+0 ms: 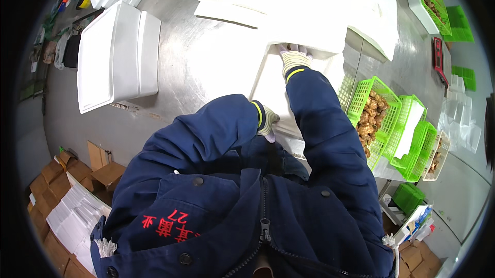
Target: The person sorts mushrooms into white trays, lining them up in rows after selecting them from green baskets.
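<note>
A white foam box (272, 84) sits in front of me on a metal table, its inside partly washed out by glare. My right hand (296, 56), in a striped knit glove with pale purple fingers, reaches into the box. Its fingers are spread against the far inner wall, and the fingertips are partly hidden. My left hand (268, 124), gloved the same way, grips the box's near edge by the left corner. White sheets (236, 11) are stacked beyond the box, overexposed.
White foam boxes or lids (116, 57) stand at left on the metal table (181, 53). Green plastic baskets (392, 123), one with brown mushrooms (371, 115), line the right. A red-framed scale (439, 59) is farther right. Cardboard boxes (108, 173) lie on the lower left.
</note>
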Motion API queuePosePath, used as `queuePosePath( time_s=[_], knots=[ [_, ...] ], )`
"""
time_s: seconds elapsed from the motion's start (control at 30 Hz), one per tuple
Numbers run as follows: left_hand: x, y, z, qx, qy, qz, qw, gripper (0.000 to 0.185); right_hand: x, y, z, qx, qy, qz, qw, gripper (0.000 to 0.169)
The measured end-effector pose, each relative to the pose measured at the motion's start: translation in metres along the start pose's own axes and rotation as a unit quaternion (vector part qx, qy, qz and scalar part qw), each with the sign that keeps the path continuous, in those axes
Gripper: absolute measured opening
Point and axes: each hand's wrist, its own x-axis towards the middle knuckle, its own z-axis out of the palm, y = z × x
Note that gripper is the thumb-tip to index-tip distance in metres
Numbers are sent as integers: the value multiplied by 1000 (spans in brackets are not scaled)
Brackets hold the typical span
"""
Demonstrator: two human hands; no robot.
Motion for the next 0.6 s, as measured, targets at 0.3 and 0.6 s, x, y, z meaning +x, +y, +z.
queuePosePath(
  time_s=[0.3,0.6],
  knots=[
    [-11,14,-2,62,58,-19,996,94,-46,32,5,134,61,-104,984,65],
    [-26,4,-1,172,108,20,979,63,-157,18,45,-23,-300,-171,938,53]
  ],
)
